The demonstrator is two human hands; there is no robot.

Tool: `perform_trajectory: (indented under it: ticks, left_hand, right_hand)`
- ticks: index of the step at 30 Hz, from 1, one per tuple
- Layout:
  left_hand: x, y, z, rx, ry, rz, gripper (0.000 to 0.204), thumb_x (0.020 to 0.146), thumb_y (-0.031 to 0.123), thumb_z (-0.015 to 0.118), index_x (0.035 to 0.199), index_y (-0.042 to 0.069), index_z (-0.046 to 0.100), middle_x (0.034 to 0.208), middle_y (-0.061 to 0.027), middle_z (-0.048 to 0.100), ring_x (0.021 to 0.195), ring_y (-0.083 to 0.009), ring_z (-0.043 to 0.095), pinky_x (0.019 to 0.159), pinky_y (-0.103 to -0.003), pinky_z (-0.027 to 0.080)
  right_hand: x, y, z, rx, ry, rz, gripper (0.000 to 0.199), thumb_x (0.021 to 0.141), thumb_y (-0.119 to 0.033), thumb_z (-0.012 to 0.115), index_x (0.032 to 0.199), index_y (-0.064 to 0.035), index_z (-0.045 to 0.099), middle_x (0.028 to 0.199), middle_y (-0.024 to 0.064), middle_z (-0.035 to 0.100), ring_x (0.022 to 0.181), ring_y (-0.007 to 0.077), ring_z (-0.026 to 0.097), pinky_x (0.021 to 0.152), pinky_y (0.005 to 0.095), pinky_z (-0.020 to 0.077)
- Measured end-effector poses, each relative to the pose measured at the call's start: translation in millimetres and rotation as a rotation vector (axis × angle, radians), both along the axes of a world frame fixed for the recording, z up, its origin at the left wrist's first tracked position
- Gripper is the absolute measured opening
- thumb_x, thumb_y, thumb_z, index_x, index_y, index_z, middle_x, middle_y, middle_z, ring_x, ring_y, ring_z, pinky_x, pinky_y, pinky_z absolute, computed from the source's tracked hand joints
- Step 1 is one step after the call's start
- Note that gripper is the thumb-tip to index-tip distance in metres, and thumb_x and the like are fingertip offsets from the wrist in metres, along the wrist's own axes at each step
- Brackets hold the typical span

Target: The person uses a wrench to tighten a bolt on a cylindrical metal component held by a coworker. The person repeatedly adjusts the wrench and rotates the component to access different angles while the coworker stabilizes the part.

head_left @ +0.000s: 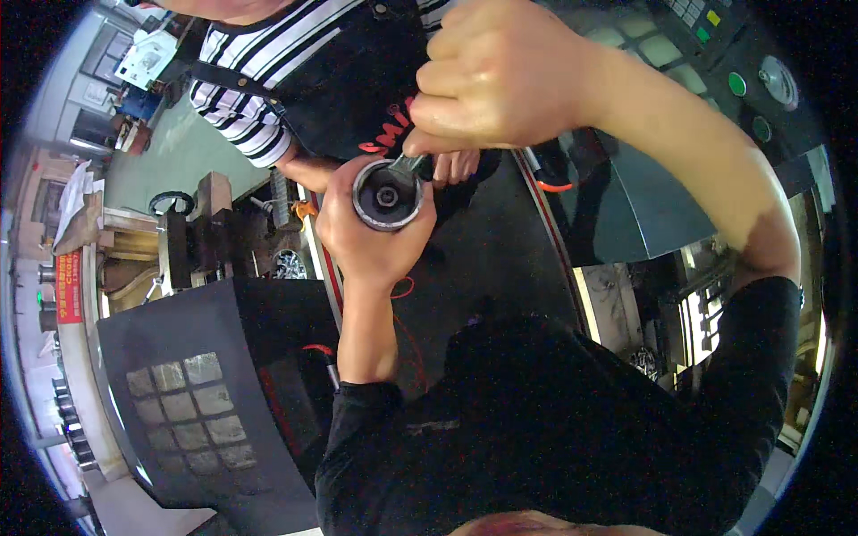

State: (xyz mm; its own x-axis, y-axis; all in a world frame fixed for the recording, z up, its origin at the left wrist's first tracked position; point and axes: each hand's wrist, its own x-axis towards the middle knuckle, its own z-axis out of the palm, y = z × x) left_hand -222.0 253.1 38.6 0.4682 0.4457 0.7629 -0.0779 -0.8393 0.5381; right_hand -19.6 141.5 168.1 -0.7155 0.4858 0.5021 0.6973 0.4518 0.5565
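My left hand (368, 255) is wrapped round a short metal cylinder (386, 196). Its open end faces up, showing a dark hollow with a small round hub in the middle. Above it, on the right, my right hand (500, 80) is closed in a fist. From under that fist a grey metal tool (407, 167) sticks out, its tip at the cylinder's far rim and partly over the opening. The fingers cover the rest of the tool, so its exact kind is hidden.
Facing me stands a person in a striped shirt and dark apron (344, 76), a hand (458, 166) just beyond the cylinder. A dark machine door (192, 393) with a window grid is at left. A grey machine panel (657, 201) is at right.
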Motion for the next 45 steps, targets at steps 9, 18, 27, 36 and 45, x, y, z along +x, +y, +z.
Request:
perform_trajectory:
  ticks: [9,18,27,36,45]
  left_hand:
    - [-2.0,-1.1,-0.7,-0.02,0.022,0.025,0.053,0.065,0.016,0.091,0.108,0.004,0.063,0.09,-0.0118,0.072,0.079,-0.0258,0.073,0.075,-0.036,0.058]
    - [5.2,6.2,-5.8,0.029,-0.067,-0.028,0.051,0.065,0.014,0.089,0.107,0.003,0.063,0.09,-0.012,0.071,0.078,-0.0284,0.072,0.074,-0.037,0.057]
    - [3.8,7.8,-7.7,0.02,-0.037,-0.007,0.051,0.066,0.015,0.088,0.108,0.004,0.063,0.09,-0.012,0.072,0.079,-0.03,0.072,0.074,-0.038,0.057]
    - [3.6,10.6,-6.3,-0.041,0.022,-0.018,0.052,0.066,0.012,0.089,0.11,0.004,0.061,0.098,-0.0104,0.072,0.087,-0.0212,0.071,0.082,-0.035,0.058]
    - [16.5,12.2,3.7,0.115,-0.012,0.021,0.047,0.068,0.012,0.088,0.108,0.006,0.063,0.09,-0.0089,0.074,0.079,-0.0203,0.072,0.077,-0.034,0.058]
  right_hand:
    - [1.3,2.2,3.4,-0.072,0.025,-0.058,0.034,0.084,-0.034,0.072,0.062,-0.0124,0.057,0.056,0.0013,0.056,0.054,0.0207,0.062,0.048,0.0355,0.0472]
    - [-3.7,1.9,-7.2,-0.089,0.002,-0.129,0.035,0.086,-0.041,0.069,0.067,-0.0132,0.06,0.06,0.0038,0.063,0.061,0.025,0.068,0.054,0.0409,0.0517]
    - [-7.6,1.8,-13.2,-0.056,0.015,-0.132,0.036,0.082,-0.036,0.075,0.064,-0.0131,0.054,0.061,-0.0001,0.053,0.058,0.0209,0.059,0.054,0.0364,0.0445]
    - [-10.7,-2.7,-18.0,-0.05,0.043,-0.177,0.037,0.081,-0.038,0.076,0.064,-0.0129,0.054,0.059,0.0013,0.051,0.057,0.0223,0.059,0.053,0.0378,0.0449]
    - [-5.4,-13.9,-5.9,-0.016,0.056,-0.235,0.036,0.079,-0.038,0.079,0.066,-0.0134,0.056,0.062,-0.0001,0.05,0.057,0.0219,0.056,0.053,0.0371,0.0428]
